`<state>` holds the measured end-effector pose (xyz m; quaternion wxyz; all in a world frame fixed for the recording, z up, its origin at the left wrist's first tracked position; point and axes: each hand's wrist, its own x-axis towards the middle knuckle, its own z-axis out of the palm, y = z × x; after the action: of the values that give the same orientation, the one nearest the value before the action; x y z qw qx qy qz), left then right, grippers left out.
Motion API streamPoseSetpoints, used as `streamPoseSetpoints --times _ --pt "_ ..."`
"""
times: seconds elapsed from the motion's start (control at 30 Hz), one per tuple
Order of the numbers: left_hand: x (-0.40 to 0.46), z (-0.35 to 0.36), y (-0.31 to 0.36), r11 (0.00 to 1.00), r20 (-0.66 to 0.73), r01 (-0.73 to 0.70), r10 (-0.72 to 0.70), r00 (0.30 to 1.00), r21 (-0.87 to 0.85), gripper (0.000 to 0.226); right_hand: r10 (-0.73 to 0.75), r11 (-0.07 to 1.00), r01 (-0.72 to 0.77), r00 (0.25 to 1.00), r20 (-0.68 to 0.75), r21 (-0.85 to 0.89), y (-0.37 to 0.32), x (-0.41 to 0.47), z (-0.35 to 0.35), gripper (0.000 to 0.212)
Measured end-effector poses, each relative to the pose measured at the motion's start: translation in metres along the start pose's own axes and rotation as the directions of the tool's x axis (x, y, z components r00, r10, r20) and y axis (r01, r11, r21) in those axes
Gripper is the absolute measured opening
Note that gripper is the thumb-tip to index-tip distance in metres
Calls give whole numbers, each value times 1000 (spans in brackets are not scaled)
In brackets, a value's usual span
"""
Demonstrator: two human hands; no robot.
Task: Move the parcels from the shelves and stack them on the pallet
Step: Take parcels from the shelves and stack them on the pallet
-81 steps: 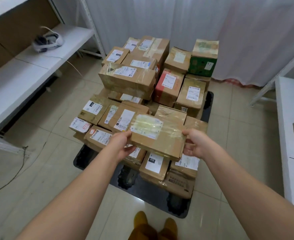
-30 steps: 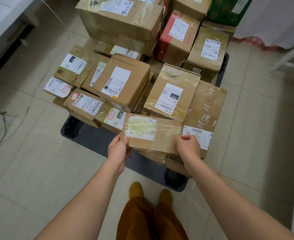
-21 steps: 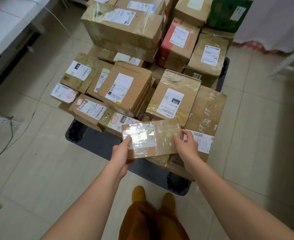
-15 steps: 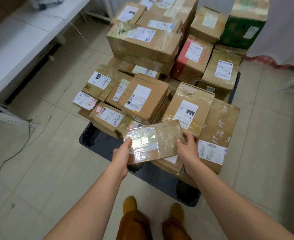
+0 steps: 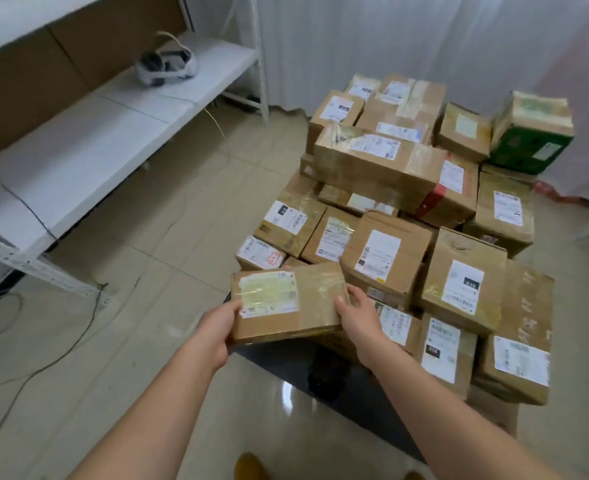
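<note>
I hold a flat brown parcel (image 5: 286, 303) wrapped in clear tape, with a pale label on top, in the air near the pallet's front left corner. My left hand (image 5: 215, 332) grips its left end and my right hand (image 5: 353, 315) grips its right end. The black pallet (image 5: 351, 379) lies on the floor under several stacked cardboard parcels (image 5: 386, 258). A long box (image 5: 376, 161) tops the pile at the back, with a green box (image 5: 528, 133) at the far right.
White metal shelves (image 5: 88, 147) run along the left wall with a headset (image 5: 164, 64) on them. Cables (image 5: 54, 355) trail over the tiled floor at left. A white curtain (image 5: 407, 39) hangs behind the pallet. My feet (image 5: 251, 465) show at the bottom edge.
The parcel came back up off the front of the pile and moved left, still held in both hands. My view swung up and left, bringing the shelves into sight.
</note>
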<state>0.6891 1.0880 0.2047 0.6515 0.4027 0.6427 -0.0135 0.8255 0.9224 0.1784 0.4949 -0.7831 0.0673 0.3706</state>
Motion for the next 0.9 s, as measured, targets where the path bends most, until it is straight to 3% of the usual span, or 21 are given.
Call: streamPoseSetpoints --times 0.17,0.3,0.4,0.53,0.6,0.73,0.9 --pt "11 -89 50 982 86 -110 97 992 157 61 48 998 -48 999 9 32 -29 -12 82 40" --pt "22 -95 72 977 202 -154 123 972 147 48 41 998 -37 996 -76 50 -54 0 94 40" --pt "39 -75 76 995 205 -101 95 974 17 41 106 986 -88 985 -133 141 -66 11 94 61" --pt "61 -34 74 995 227 7 16 974 -100 44 210 918 -234 972 108 320 -75 24 115 77" --pt "69 -21 84 996 252 33 -9 968 -88 45 198 912 -225 974 112 344 -82 40 124 76" --pt "99 -4 125 996 234 -22 0 972 91 42 198 903 -215 977 84 373 -94 82 110 68" --pt "122 46 146 928 383 -108 -40 923 357 36 86 971 -97 995 59 219 -91 119 74 68"
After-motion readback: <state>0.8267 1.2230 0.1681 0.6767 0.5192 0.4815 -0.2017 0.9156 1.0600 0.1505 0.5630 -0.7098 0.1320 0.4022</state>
